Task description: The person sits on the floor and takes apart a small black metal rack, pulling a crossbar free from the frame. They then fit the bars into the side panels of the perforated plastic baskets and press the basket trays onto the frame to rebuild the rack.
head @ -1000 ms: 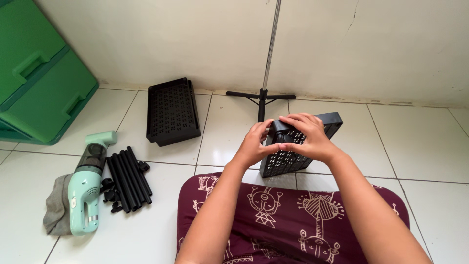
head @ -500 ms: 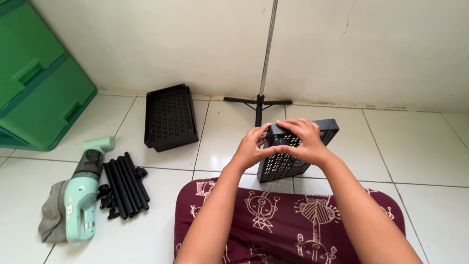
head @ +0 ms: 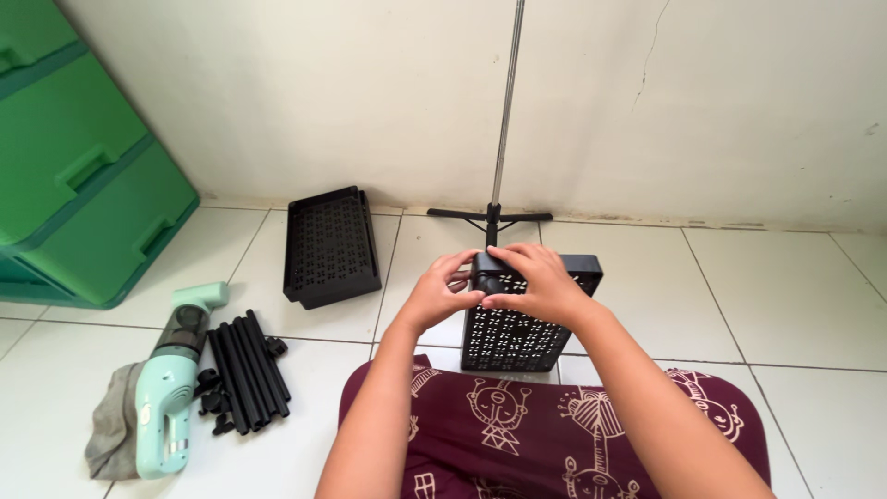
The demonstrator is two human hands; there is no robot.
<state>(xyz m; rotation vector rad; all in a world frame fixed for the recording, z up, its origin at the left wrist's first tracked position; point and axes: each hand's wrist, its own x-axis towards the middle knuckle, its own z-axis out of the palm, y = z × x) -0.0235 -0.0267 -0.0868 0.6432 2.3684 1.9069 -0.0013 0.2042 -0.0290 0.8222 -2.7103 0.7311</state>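
Drawers [head: 83,176], green, at nine o'clock; vacuum [head: 166,397] and black tubes [head: 245,370] at seven. Centre: left hand [head: 434,300] and right hand [head: 540,286], grip closed on perforated black tray [head: 517,333], raised more upright than a second ago, steadier for fitting.

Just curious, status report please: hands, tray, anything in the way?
Left hand and right hand both grip black perforated tray. Tray tilted above the floor tiles. Nothing blocking.
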